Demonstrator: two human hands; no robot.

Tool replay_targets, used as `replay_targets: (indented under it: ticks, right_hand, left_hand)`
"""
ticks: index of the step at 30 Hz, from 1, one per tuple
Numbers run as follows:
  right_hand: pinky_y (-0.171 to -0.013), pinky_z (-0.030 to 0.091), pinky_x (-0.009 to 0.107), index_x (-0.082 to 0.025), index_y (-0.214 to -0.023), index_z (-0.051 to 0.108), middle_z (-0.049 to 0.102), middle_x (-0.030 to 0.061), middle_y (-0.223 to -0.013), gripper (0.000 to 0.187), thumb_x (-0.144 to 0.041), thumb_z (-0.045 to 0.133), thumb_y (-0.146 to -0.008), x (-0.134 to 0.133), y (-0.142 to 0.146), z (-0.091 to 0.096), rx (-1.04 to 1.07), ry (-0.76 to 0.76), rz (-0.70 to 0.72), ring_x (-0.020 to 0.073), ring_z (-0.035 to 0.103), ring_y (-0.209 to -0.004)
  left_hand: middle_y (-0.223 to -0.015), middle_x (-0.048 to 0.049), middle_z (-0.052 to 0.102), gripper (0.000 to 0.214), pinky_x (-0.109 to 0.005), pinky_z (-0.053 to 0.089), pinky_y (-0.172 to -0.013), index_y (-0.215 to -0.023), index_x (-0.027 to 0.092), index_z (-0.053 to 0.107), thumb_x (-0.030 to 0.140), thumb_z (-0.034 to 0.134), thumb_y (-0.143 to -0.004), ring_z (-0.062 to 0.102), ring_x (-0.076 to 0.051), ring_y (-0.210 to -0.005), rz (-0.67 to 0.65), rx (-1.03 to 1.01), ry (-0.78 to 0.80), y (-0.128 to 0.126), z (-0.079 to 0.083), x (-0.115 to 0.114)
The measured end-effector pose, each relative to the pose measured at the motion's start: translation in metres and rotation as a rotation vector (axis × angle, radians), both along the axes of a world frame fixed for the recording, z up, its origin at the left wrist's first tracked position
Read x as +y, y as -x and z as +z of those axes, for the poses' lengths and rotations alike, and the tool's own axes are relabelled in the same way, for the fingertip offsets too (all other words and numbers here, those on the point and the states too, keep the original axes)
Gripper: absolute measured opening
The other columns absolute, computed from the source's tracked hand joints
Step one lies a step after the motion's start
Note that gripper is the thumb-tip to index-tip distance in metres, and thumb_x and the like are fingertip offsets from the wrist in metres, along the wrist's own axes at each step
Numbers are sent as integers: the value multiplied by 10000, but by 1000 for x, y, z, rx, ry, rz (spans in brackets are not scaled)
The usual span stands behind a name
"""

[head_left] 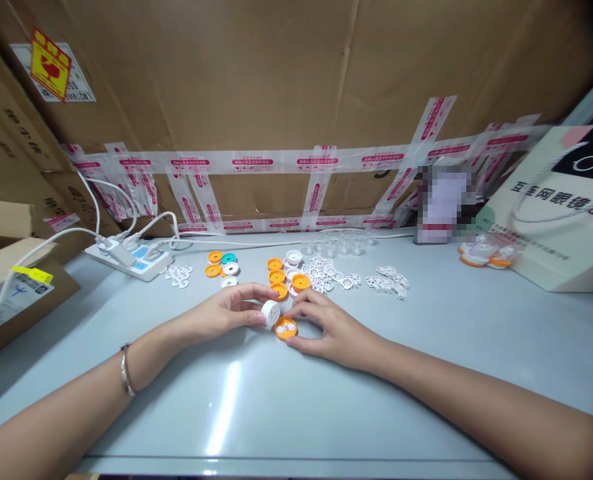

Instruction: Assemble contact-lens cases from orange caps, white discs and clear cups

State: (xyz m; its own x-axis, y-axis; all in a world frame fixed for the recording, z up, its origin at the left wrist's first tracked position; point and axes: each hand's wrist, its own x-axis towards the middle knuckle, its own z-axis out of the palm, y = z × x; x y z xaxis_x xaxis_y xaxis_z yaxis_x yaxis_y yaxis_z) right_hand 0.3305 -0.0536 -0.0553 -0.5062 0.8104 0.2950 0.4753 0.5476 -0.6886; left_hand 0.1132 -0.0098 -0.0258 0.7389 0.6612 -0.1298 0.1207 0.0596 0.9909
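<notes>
Cap on edge, pinched in L hand | orange disc flat, gripped by R hand

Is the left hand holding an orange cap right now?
No, the left hand pinches a white cap; the orange cap lies on the table by the right hand.

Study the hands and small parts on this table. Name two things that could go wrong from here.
The white cap, pinched on edge by the left hand, could slip and roll across the smooth table.
The right hand, holding the orange disc, sits close to the loose white pieces behind it; a careless sweep might scatter them.
</notes>
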Motion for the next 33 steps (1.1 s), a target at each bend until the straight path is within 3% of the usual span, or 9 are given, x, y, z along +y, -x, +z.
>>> replay_targets:
  ticks: [6, 20, 23, 28, 33]
  right_hand:
    - [-869, 437, 355, -222, -979, 625, 540, 50, -960, 251, -213, 648, -729, 0, 0, 0, 7, -25, 1, 182, 523, -936]
    - [-788, 465, 331, -191, -902, 622, 588, 48, -910, 214, -187, 667, -692, 1, 0, 1, 70, -6, -14, 170, 564, -861]
    - [-761, 477, 326, -186, -874, 596, 623, 23, -843, 194, -173, 646, -687, 0, 0, 5, 167, 148, -37, 147, 586, -783]
    - [-747, 503, 316, -187, -818, 517, 651, 3, -806, 295, -185, 710, -595, 2, 0, 9, 477, 584, -95, 115, 619, -715]
    - [-798, 497, 320, -178, -839, 560, 653, -7, -773, 371, -201, 771, -534, 1, 1, 16, 561, 736, -231, 120, 631, -745]
  left_hand:
    - [-1039, -81, 662, 263, -342, 465, -866, -1035, 159, 585, 208, 615, -777, 618, -172, -948, -11, 67, -167, -7, 1, -8]
    - [-1024, -80, 609, 259, -302, 494, -835, -1041, 153, 624, 199, 592, -788, 612, -149, -891, 55, 170, -531, -8, 4, -14]
    - [-1040, -71, 609, 265, -299, 489, -838, -1056, 165, 615, 204, 582, -796, 597, -143, -904, 107, 176, -580, -5, 5, -13]
    - [-996, -61, 613, 266, -298, 490, -825, -1053, 167, 618, 217, 582, -794, 587, -144, -898, 147, 176, -604, -4, 7, -14]
    - [-1016, -73, 622, 260, -324, 489, -833, -1028, 163, 619, 234, 598, -779, 601, -169, -909, 194, 85, -482, -10, 9, -18]
